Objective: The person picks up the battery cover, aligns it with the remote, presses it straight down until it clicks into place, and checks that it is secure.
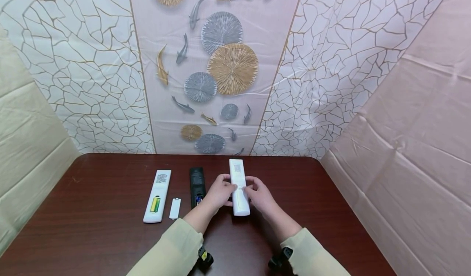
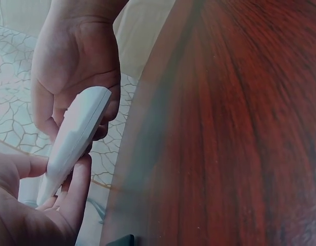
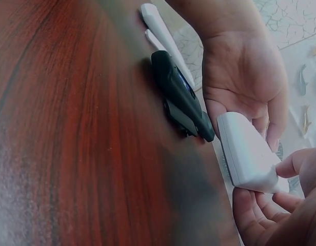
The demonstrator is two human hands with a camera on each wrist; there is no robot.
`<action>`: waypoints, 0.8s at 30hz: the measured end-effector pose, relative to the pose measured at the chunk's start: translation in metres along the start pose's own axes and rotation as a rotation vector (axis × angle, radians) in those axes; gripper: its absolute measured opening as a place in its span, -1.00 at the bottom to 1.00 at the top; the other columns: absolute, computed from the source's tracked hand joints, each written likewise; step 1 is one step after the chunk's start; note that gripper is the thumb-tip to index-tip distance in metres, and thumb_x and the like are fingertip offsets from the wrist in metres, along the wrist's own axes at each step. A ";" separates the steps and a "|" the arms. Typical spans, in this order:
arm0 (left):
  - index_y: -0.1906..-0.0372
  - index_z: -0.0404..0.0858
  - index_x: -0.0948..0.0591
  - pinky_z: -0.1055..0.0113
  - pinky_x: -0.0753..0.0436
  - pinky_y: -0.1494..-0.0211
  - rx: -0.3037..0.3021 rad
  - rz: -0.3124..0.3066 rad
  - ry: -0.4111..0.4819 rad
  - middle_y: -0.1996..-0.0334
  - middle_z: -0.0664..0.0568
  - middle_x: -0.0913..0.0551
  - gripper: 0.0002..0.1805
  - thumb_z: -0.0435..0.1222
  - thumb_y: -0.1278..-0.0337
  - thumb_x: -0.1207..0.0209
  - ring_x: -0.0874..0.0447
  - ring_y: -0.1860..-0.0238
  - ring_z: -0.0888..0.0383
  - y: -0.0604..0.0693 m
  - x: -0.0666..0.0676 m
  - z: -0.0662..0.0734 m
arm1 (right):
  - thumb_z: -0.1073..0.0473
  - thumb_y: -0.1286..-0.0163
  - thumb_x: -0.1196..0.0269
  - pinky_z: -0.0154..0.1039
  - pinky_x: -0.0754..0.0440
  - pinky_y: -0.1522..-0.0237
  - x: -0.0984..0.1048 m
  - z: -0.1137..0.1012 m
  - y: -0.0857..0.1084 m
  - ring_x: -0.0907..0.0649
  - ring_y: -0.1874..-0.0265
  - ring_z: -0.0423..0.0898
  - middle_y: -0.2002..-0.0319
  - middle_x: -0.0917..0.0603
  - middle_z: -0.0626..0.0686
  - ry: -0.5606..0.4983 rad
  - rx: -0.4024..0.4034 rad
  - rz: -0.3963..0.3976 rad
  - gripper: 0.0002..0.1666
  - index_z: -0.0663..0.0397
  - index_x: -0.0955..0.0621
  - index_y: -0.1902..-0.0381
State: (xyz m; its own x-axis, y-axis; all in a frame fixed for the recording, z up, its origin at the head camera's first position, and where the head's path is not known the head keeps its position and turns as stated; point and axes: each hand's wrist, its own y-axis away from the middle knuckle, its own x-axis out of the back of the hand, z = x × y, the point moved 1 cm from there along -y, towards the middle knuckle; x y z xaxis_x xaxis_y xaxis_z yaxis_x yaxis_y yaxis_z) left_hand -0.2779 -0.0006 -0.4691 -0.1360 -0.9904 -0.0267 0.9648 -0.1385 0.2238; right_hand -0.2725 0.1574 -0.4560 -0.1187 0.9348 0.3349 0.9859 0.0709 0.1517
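Observation:
A white remote control (image 1: pixel 241 202) is lifted off the table between both hands, its back with a printed label facing up. My left hand (image 1: pixel 218 193) grips its left edge, thumb on the back and fingers round the side and underneath. From the opposite edge my right hand (image 1: pixel 262 196) grips it the same way, its thumb near a small mark at the middle of the back. The battery cover seems to be in place. In the right wrist view, the remote's rounded end (image 3: pixel 245 154) points toward the camera.
Left of the hands lies a black remote (image 1: pixel 197 180), its battery compartment uncovered, a black piece (image 3: pixel 179 122) beside it. Farther left are a loose white battery cover (image 1: pixel 175 208) and another white remote (image 1: pixel 158 186) with yellow-green batteries showing. Patterned cloth hangs behind the dark wooden table (image 1: pixel 92 235).

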 end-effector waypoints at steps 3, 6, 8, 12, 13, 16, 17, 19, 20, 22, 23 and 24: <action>-0.38 -0.32 -0.25 0.09 -0.73 0.29 -0.008 -0.003 -0.011 -0.06 -0.27 -0.54 -0.41 -0.30 -0.35 -0.16 -0.68 0.14 -0.05 -0.001 -0.001 -0.001 | 0.20 -0.46 -0.14 -0.17 -0.65 0.36 0.000 0.001 0.001 -0.61 0.29 -0.02 0.15 -0.60 0.18 -0.015 0.000 0.000 -0.50 0.12 -0.43 -0.33; -0.39 -0.33 -0.24 0.09 -0.73 0.28 -0.014 -0.006 -0.021 -0.05 -0.27 -0.54 -0.38 -0.32 -0.31 -0.18 -0.68 0.13 -0.05 -0.001 -0.002 -0.002 | 0.19 -0.46 -0.14 -0.16 -0.66 0.36 0.001 0.001 0.002 -0.61 0.29 -0.02 0.15 -0.60 0.18 -0.019 -0.001 0.003 -0.50 0.12 -0.43 -0.32; -0.39 -0.34 -0.24 0.09 -0.73 0.29 -0.019 -0.008 -0.022 -0.04 -0.27 -0.55 -0.37 -0.33 -0.30 -0.18 -0.68 0.13 -0.05 -0.001 -0.002 -0.002 | 0.19 -0.46 -0.13 -0.15 -0.66 0.36 0.001 0.002 0.002 -0.62 0.29 -0.02 0.16 -0.60 0.18 -0.018 0.001 0.002 -0.51 0.13 -0.43 -0.32; -0.40 -0.33 -0.23 0.09 -0.73 0.29 -0.023 -0.003 -0.022 -0.01 -0.26 -0.55 -0.36 -0.34 -0.30 -0.19 -0.68 0.14 -0.05 0.000 -0.004 -0.001 | 0.19 -0.47 -0.13 -0.14 -0.67 0.35 0.002 0.003 0.003 -0.63 0.29 -0.02 0.14 -0.61 0.18 -0.023 -0.001 0.000 -0.51 0.15 -0.43 -0.31; -0.40 -0.32 -0.22 0.09 -0.73 0.29 -0.023 0.000 -0.024 0.00 -0.26 -0.56 -0.36 -0.34 -0.30 -0.19 -0.68 0.15 -0.05 0.000 -0.004 -0.001 | 0.19 -0.47 -0.13 -0.13 -0.67 0.35 0.002 0.004 0.003 -0.63 0.29 -0.03 0.13 -0.61 0.19 -0.023 0.002 -0.001 -0.50 0.17 -0.42 -0.32; -0.41 -0.29 -0.21 0.10 -0.73 0.30 -0.018 0.018 -0.032 0.03 -0.24 -0.56 -0.34 -0.33 -0.29 -0.20 -0.68 0.17 -0.05 -0.001 -0.004 -0.001 | 0.19 -0.46 -0.13 -0.11 -0.68 0.36 0.002 0.007 0.003 -0.64 0.34 -0.02 0.13 -0.61 0.19 -0.017 0.011 0.007 -0.47 0.23 -0.39 -0.33; -0.41 -0.28 -0.21 0.10 -0.73 0.30 -0.015 0.025 -0.037 0.04 -0.24 -0.55 -0.34 -0.33 -0.30 -0.21 -0.68 0.17 -0.05 -0.001 -0.005 -0.001 | 0.20 -0.45 -0.14 -0.09 -0.68 0.37 0.003 0.009 0.004 -0.64 0.35 -0.01 0.14 -0.61 0.20 -0.012 0.020 0.009 -0.47 0.27 -0.38 -0.32; -0.42 -0.27 -0.20 0.10 -0.72 0.32 -0.013 0.037 -0.042 0.06 -0.24 -0.55 -0.33 -0.33 -0.29 -0.21 -0.67 0.18 -0.06 -0.002 -0.006 -0.002 | 0.23 -0.44 -0.14 -0.08 -0.67 0.37 0.005 0.012 0.005 -0.64 0.37 0.02 0.17 -0.61 0.20 0.007 0.045 0.016 -0.47 0.32 -0.38 -0.30; -0.42 -0.26 -0.20 0.10 -0.72 0.33 -0.011 0.042 -0.046 0.06 -0.24 -0.55 -0.33 -0.33 -0.29 -0.21 -0.67 0.18 -0.06 -0.003 -0.006 -0.002 | 0.24 -0.43 -0.15 -0.09 -0.66 0.36 0.007 0.014 0.006 -0.63 0.36 0.04 0.19 -0.61 0.19 0.023 0.058 0.023 -0.49 0.34 -0.40 -0.28; -0.42 -0.26 -0.19 0.11 -0.72 0.34 -0.008 0.050 -0.053 0.07 -0.24 -0.54 -0.32 -0.34 -0.28 -0.22 -0.67 0.18 -0.06 -0.005 -0.006 -0.004 | 0.26 -0.42 -0.16 -0.10 -0.64 0.35 0.010 0.017 0.009 -0.63 0.34 0.06 0.21 -0.61 0.18 0.067 0.088 0.032 -0.53 0.35 -0.44 -0.24; -0.42 -0.26 -0.19 0.11 -0.72 0.35 -0.009 0.051 -0.057 0.07 -0.24 -0.54 -0.31 -0.34 -0.27 -0.22 -0.67 0.18 -0.06 -0.006 -0.006 -0.005 | 0.26 -0.42 -0.16 -0.11 -0.63 0.33 0.012 0.018 0.011 -0.62 0.32 0.05 0.22 -0.61 0.15 0.101 0.105 0.038 -0.55 0.34 -0.46 -0.21; -0.42 -0.27 -0.19 0.11 -0.72 0.35 -0.010 0.051 -0.062 0.07 -0.24 -0.54 -0.31 -0.34 -0.27 -0.23 -0.67 0.18 -0.06 -0.007 -0.006 -0.006 | 0.26 -0.41 -0.17 -0.13 -0.61 0.30 0.014 0.019 0.012 -0.61 0.29 0.04 0.22 -0.60 0.13 0.136 0.117 0.045 -0.57 0.32 -0.49 -0.19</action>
State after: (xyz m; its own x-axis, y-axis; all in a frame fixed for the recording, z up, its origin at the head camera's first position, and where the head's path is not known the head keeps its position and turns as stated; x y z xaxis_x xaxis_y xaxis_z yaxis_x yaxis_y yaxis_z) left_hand -0.2821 0.0064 -0.4767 -0.0996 -0.9940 0.0450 0.9730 -0.0878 0.2136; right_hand -0.2596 0.1784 -0.4673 -0.0808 0.8826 0.4631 0.9967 0.0772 0.0267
